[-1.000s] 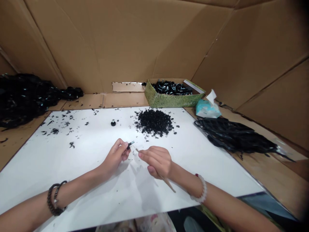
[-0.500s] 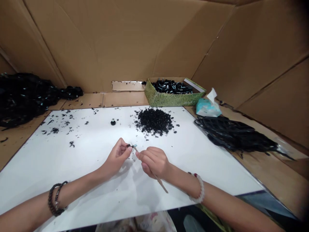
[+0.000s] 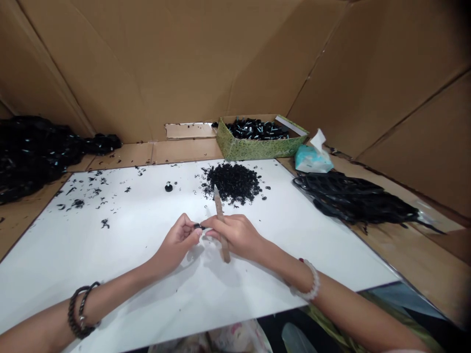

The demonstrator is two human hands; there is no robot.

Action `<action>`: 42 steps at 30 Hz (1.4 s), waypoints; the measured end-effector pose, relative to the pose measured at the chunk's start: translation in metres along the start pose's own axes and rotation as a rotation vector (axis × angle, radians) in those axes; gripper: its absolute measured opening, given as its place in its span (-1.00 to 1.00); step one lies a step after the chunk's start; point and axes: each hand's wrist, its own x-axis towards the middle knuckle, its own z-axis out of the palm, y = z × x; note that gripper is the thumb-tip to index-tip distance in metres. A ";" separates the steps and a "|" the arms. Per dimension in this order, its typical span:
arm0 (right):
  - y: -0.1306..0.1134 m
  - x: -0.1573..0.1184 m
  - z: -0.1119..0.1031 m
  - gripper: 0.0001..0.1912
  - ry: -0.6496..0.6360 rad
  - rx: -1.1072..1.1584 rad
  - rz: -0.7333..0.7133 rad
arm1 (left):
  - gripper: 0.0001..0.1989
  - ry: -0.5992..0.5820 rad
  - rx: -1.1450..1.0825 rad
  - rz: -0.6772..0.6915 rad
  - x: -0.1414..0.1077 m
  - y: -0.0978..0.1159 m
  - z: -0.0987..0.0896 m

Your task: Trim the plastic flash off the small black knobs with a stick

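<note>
My left hand point(image 3: 182, 240) is closed, pinching a small black-headed bolt point(image 3: 197, 226) between thumb and fingers. The thumb and forefinger of my right hand point(image 3: 241, 236) meet the bolt's other end, so its shank is mostly hidden. Tucked across my right hand is a slim knife point(image 3: 218, 202) with a pointed blade, tip toward the far side and brownish handle end below the fingers. A similar black-based bolt point(image 3: 168, 187) stands, stud up, on the white board point(image 3: 121, 255). Beyond my hands lies a heap of tiny black rings and bits point(image 3: 233, 181).
Behind the heap, a green patterned box point(image 3: 263, 148) holds many black-headed bolts. A tissue pack point(image 3: 312, 159) and a bundle of black strips point(image 3: 353, 198) lie at right. Black scraps point(image 3: 78, 203) and a shiny black mass point(image 3: 33, 152) are at left. Cardboard walls point(image 3: 184, 59) enclose the table.
The knife has swung away from the bolt and now points toward the far side. My right finger and thumb have moved onto the bolt. The view has shifted slightly.
</note>
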 end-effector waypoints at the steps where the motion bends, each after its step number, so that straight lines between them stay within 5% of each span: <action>1: -0.001 0.000 0.001 -0.78 0.009 -0.010 -0.008 | -0.75 -0.009 0.000 0.003 0.000 0.000 0.000; 12: -0.006 0.003 -0.006 -0.82 -0.082 0.174 0.100 | -0.78 -0.042 0.091 0.032 -0.002 0.001 0.003; 19: -0.010 0.002 -0.005 -0.92 -0.030 0.172 0.119 | -0.87 -0.069 0.246 0.127 -0.005 -0.005 0.003; 22: -0.012 0.003 -0.004 -0.91 -0.027 0.327 0.267 | -0.90 -0.074 0.311 0.168 -0.005 -0.007 0.002; 26: -0.012 0.007 0.000 -0.78 -0.041 0.799 0.484 | -0.93 -0.079 0.306 0.201 -0.006 -0.007 0.002; 31: -0.009 0.010 0.007 -0.64 0.042 1.032 0.583 | -0.89 -0.056 0.141 0.142 -0.005 -0.006 0.003; 37: -0.009 0.011 0.009 -0.62 0.188 0.955 0.685 | -0.80 0.117 0.057 0.036 0.001 -0.009 0.001; 42: -0.006 0.013 0.002 -0.64 0.287 0.927 0.711 | -0.80 0.091 0.057 0.044 0.001 -0.012 0.001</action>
